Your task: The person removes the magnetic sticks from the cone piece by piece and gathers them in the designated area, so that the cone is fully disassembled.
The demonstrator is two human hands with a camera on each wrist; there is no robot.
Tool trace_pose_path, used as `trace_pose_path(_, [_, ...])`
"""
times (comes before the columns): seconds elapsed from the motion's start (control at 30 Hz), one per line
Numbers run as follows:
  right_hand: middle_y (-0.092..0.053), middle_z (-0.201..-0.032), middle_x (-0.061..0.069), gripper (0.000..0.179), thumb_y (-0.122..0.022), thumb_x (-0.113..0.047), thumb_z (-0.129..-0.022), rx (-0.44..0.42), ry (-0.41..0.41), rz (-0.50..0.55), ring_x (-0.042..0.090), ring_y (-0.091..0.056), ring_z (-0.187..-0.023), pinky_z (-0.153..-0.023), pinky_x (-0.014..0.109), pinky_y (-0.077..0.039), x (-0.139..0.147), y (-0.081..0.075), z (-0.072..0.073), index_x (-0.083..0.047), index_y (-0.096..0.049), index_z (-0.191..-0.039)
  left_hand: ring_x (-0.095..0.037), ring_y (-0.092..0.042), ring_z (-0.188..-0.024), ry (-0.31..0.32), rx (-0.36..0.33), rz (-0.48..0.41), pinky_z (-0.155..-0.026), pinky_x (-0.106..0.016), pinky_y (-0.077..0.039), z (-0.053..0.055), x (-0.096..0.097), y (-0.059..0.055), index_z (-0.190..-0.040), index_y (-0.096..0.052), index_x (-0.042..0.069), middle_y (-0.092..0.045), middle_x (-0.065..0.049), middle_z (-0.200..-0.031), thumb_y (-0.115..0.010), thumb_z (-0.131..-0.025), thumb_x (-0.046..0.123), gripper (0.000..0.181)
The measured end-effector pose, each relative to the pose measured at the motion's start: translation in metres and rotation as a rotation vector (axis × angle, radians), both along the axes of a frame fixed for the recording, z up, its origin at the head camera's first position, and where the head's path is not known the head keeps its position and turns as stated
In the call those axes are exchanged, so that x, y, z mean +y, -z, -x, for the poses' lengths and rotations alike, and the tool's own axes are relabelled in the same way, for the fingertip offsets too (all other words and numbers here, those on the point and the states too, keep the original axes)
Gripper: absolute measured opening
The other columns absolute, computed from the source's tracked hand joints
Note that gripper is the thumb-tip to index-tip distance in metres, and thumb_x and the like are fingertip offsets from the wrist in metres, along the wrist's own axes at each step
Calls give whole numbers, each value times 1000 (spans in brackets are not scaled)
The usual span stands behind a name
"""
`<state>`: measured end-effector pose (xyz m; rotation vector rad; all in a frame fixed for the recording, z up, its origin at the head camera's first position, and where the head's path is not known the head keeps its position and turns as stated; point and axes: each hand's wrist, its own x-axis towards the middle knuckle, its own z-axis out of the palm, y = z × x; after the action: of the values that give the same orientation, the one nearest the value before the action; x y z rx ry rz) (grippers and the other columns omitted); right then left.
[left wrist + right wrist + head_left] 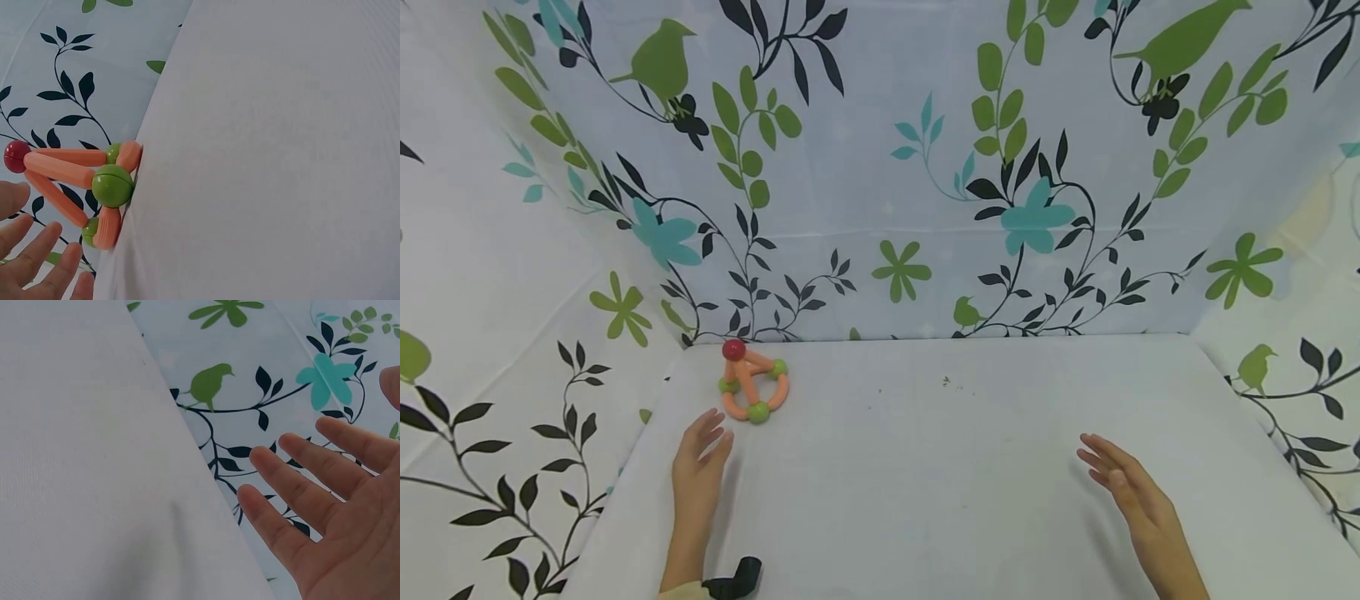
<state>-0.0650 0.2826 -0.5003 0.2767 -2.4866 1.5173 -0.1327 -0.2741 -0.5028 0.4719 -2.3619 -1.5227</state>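
A pyramid-shaped toy built of orange rods (pixel 747 382) stands at the far left of the white table. Its peak is a red ball (pixel 733 350), and green balls (pixel 758 412) join the curved rods of its round base. Just in front of it is my left hand (pixel 697 458), relaxed and holding nothing. In the left wrist view the fingers (pixel 47 256) spread beside the toy (pixel 62 169), apparently without touching it. My right hand (pixel 1138 492) hovers over the right part of the table, palm turned inward, its fingers (pixel 294 500) extended and holding nothing.
The white tabletop (pixel 917 467) spans the space between both hands. Behind and around it hangs a pale cloth (pixel 865 167) printed with leaves, birds and flowers. A black strapped device (pixel 735 579) sits at the left wrist.
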Motion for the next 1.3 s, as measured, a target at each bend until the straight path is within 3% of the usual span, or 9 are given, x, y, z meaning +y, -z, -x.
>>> trace_pose_path(0.23, [-54,-156,8,49,-35,-5,-112,-16,-26,65,2,-59,-135,-106,11,-46,-12,3,6,-18,-43,-158,-29,-49,-145,-50,30,-50,-118,-54,-42,18,11,4,-156,-46,14,-52,-8,-158,-61,-106,22,52])
trace_pose_path(0.37, [-55,-154,14,48,-38,-3,-111,3,-48,93,5,-61,-134,-105,13,-47,-20,5,10,-14,-45,-157,-29,-48,-147,-62,23,-74,-117,-52,-43,27,15,7,-156,-46,13,-50,-8,-160,-61,-105,15,54])
trace_pose_path(0.63, [-57,-152,9,46,-45,-4,-110,-21,-84,139,7,-62,-132,-103,14,-49,-36,7,17,-15,-47,-155,-28,-47,-147,-43,27,-62,-116,-48,-42,38,17,11,-158,-44,9,-51,-11,-159,-61,-103,9,57])
trace_pose_path(0.77, [-57,-152,13,45,-47,-6,-110,-48,-90,161,6,-62,-131,-102,15,-50,-44,9,19,-16,-49,-154,-26,-49,-145,-51,33,-42,-111,-37,-45,42,18,11,-157,-46,11,-53,-9,-158,-60,-103,9,56])
trace_pose_path(0.97, [-59,-148,17,42,-47,-6,-110,-51,-139,200,10,-64,-129,-101,18,-53,-58,12,25,-11,-51,-151,-27,-55,-135,-43,41,0,-92,-11,-41,46,22,14,-156,-48,15,-59,-12,-150,-64,-104,13,55])
trace_pose_path(1.3, [-57,-149,22,40,-49,-8,-109,-90,-230,242,15,-65,-128,-101,23,-54,-80,15,38,-13,-54,-148,-26,-57,-131,-35,75,1,-93,-13,-41,59,27,18,-153,-51,13,-62,-12,-145,-66,-103,15,53])
